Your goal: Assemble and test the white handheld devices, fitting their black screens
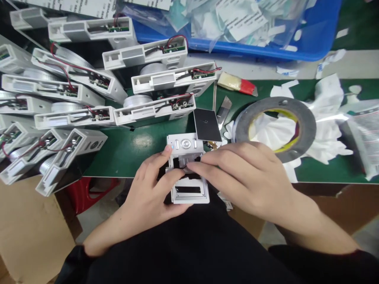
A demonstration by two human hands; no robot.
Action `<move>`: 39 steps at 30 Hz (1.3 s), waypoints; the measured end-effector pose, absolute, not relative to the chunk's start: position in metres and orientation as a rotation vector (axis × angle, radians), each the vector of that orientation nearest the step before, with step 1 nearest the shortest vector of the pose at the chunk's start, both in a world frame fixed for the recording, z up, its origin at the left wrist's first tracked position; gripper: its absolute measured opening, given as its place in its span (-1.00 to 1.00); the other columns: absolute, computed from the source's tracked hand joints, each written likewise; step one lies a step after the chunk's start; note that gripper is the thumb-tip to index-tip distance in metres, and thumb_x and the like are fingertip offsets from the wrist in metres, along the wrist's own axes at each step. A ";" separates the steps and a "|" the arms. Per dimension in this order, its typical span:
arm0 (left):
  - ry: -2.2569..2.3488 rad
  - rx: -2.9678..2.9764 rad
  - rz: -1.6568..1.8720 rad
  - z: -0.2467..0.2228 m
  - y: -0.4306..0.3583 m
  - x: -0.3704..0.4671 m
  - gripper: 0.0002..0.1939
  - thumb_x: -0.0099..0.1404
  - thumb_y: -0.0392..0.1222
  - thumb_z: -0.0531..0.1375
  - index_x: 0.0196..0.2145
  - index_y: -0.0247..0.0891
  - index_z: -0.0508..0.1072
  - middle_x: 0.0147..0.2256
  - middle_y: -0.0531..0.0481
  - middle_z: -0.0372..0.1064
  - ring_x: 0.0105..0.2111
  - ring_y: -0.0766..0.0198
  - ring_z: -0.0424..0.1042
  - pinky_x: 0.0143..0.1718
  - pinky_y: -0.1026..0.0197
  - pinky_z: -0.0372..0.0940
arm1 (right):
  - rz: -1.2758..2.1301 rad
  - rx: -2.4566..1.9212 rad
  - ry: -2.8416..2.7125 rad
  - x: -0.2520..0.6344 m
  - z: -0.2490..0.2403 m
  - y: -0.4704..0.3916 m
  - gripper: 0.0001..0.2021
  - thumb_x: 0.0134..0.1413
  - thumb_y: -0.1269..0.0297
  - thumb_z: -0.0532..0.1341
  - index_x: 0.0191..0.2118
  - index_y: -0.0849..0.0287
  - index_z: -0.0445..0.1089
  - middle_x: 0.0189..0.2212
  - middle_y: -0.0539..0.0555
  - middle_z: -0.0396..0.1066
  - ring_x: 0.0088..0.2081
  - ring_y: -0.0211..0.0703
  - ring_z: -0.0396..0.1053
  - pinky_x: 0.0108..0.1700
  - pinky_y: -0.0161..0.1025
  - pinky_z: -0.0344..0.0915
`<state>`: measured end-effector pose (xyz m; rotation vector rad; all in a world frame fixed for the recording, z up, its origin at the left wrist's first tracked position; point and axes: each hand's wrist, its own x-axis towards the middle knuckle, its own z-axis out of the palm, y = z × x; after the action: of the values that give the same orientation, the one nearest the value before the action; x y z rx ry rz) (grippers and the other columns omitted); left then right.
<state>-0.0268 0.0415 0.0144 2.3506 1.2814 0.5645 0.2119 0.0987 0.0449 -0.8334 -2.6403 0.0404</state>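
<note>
A small white and silver device housing (191,196) is held at the front edge of the green table, with a round button on its upper face and a rectangular opening lower down. My left hand (155,187) grips it from the left, index finger along its upper side and thumb over its middle. The fingers of my right hand (242,173) are pinched together at the middle of the housing, near the left thumb. Whatever small part lies between them is hidden. Just behind the housing lies a flat black plate (207,124).
Many white housings (166,81) with red wires fill the left and back left. A tape roll (306,128) lies on the right among white scraps. Behind are a blade (224,111), a red and cream object (237,84) and a blue tray (321,49) of plastic bags.
</note>
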 end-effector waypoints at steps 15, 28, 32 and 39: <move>1.296 2.338 0.571 0.012 0.043 -0.023 -0.64 0.43 -0.03 0.28 0.09 -0.21 0.40 0.27 -0.38 0.27 0.15 -0.17 0.44 0.10 -0.18 0.49 | 0.143 -0.731 -2.746 0.216 0.045 0.106 -0.71 0.44 0.53 0.06 -0.14 0.18 0.53 -0.25 0.06 0.55 -0.20 -0.12 0.37 -0.23 -0.15 0.20; 1.281 2.348 0.453 0.022 0.047 -0.023 -0.71 0.47 -0.11 0.19 0.07 -0.26 0.36 0.26 -0.39 0.18 0.20 -0.21 0.38 0.13 -0.20 0.51 | 0.258 -1.059 -2.669 0.205 0.049 0.089 -0.81 0.28 0.50 0.19 -0.14 0.23 0.56 -0.19 0.15 0.58 -0.14 0.04 0.41 -0.15 -0.07 0.30; 1.284 2.344 0.460 0.020 0.045 -0.024 -0.70 0.47 -0.10 0.20 0.08 -0.23 0.35 0.27 -0.38 0.17 0.20 -0.19 0.38 0.13 -0.20 0.51 | 0.264 -1.117 -2.591 0.200 0.046 0.082 -0.85 0.27 0.47 0.21 -0.17 0.25 0.56 -0.22 0.18 0.57 -0.16 0.03 0.45 -0.19 -0.07 0.32; 1.253 2.399 0.510 0.014 0.043 -0.023 -0.68 0.43 -0.15 0.22 0.09 -0.25 0.35 0.28 -0.37 0.13 0.21 -0.21 0.32 0.18 -0.23 0.46 | 0.275 -1.127 -2.615 0.201 0.045 0.081 -0.81 0.31 0.47 0.18 -0.21 0.16 0.55 -0.21 0.14 0.59 -0.16 0.03 0.46 -0.20 -0.05 0.25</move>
<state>-0.0232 0.0427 0.0140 2.3987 1.2530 0.5099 0.2014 0.0808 0.0451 -1.1273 -2.6146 0.2753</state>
